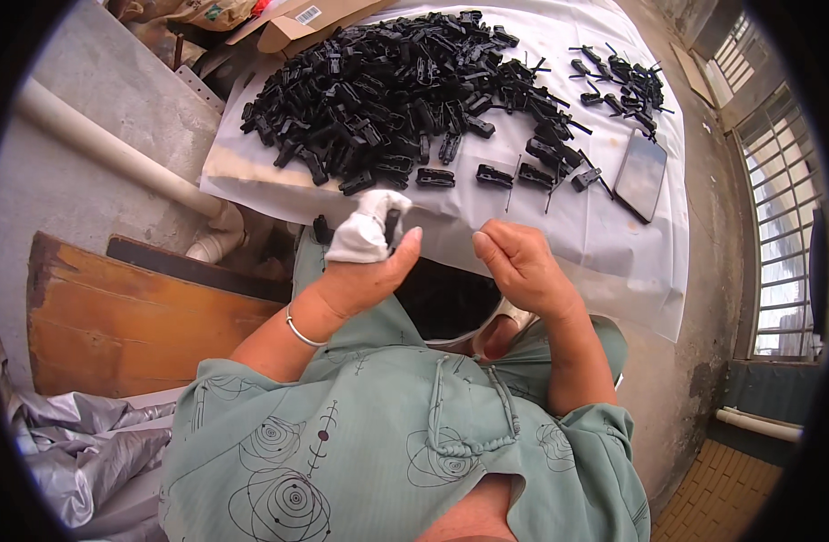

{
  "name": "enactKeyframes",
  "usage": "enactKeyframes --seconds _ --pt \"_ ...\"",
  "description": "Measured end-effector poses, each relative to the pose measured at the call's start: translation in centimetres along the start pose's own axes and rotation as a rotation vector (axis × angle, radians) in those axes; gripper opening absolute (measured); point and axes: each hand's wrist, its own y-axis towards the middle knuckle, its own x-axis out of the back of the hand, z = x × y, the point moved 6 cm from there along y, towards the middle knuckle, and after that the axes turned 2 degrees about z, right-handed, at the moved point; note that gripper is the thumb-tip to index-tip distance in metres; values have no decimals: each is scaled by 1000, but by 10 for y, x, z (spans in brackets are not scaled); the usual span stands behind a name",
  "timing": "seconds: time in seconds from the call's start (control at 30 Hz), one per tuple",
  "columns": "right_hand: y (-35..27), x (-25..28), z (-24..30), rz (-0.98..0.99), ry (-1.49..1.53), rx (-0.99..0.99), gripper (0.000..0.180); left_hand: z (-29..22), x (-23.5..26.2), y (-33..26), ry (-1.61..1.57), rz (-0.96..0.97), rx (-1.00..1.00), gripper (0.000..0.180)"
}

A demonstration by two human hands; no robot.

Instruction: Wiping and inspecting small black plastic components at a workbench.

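Note:
My left hand [365,280], with white cloth [358,237] around its fingers, is closed on a small black plastic part [393,226] just off the table's near edge. To its right, my right hand [529,271] is curled, thumb against the fingers; whatever it may hold is hidden. Beyond both hands a large heap of black plastic parts [369,99] covers much of the table. Single parts lie in front of the heap, among them one black part [435,177] and another black part [494,175]. Thin rods [507,185] lie beside them.
A dark smartphone [641,176] lies on the white table cover [613,262] at the right. Behind it is a smaller cluster of black pieces [627,81]. A dark-filled container [446,303] stands between my legs. At left are a wooden board [144,316] and a pipe [116,149].

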Motion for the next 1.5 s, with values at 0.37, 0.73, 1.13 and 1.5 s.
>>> enactKeyframes --seconds 0.37,0.73,1.13,1.5 --pt "5 13 0 -192 -167 34 24 132 50 -56 365 -461 -14 39" --pt "7 12 -3 -225 -164 48 22 50 26 54 604 -326 -15 114" --pt "12 34 -11 -420 -611 -39 11 63 36 139 694 -408 114 106" --pt "-7 88 -24 -669 -704 -134 13 -38 12 77 588 -198 -655 40"
